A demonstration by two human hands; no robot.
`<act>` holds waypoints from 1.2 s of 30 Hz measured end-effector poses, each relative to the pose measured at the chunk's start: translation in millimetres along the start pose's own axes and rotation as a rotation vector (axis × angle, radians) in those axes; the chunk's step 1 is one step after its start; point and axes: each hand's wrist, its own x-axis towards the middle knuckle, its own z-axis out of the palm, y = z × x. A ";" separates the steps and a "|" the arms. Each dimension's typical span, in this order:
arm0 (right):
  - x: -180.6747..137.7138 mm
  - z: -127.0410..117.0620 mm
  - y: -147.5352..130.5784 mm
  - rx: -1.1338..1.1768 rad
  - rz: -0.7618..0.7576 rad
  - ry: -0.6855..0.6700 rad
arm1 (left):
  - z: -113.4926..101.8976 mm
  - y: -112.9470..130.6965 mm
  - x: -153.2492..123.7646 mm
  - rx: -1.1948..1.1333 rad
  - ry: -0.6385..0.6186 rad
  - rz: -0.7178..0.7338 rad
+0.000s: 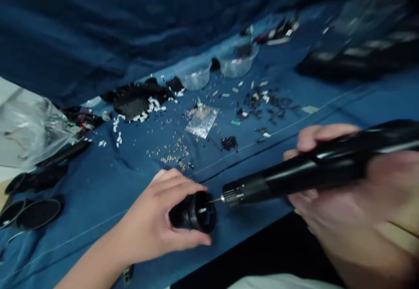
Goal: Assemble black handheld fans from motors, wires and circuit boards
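My left hand (170,212) is wrapped around a black cylindrical housing (196,219), thumb below and fingers above, with its open end turned to the right. Something small and white shows inside that opening. In my right hand (340,184) lies a black electric screwdriver (294,171), held nearly level and pointing left. Its thin metal bit (214,201) reaches into the mouth of the housing. Whether the tip touches a screw cannot be made out. The right hand is partly blurred.
Small screws (178,153), a plastic bag (203,121) and a pile of black bits (229,143) lie on the blue cloth (137,166). Behind stand clear tubs (238,64). Black cups (39,214) sit at left, near a clear bag (36,127). A dark blurred object (353,62) is at right.
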 end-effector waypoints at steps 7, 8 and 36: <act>30.7 -11.7 -2.2 0.003 -0.156 0.246 | 5.1 -6.3 -7.8 -0.018 0.096 -0.078; 36.5 -22.5 -3.4 0.001 -0.160 0.275 | 4.9 -7.6 -7.3 -0.036 0.100 -0.090; 12.9 0.9 -38.4 -0.811 -0.237 -0.522 | -6.0 0.7 2.3 -0.313 0.306 -0.459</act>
